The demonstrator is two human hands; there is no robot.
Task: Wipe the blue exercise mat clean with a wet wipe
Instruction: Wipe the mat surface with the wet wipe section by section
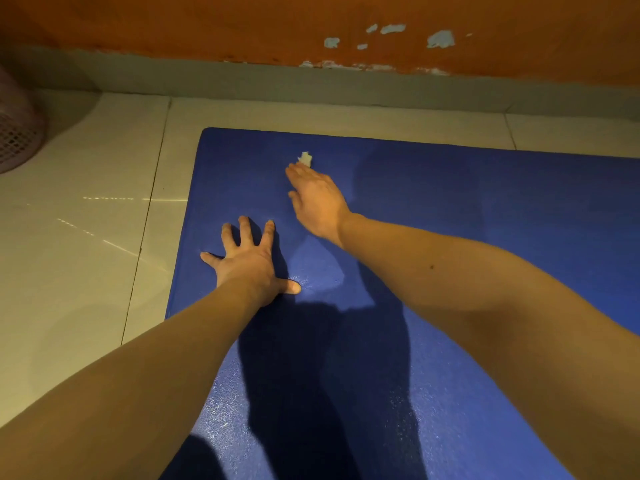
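The blue exercise mat (450,209) lies flat on the tiled floor and fills the middle and right of the view. My right hand (317,199) presses a crumpled white wet wipe (305,158) onto the mat near its far left corner; only a bit of the wipe shows past my fingertips. My left hand (249,261) rests flat on the mat nearer to me, by the left edge, fingers spread, holding nothing. A damp sheen shows on the mat between my hands.
Pale floor tiles (86,237) lie left of and beyond the mat. A pink perforated plastic basket (17,129) stands at the far left. An orange wall (242,29) with flaking paint and a grey base runs along the back.
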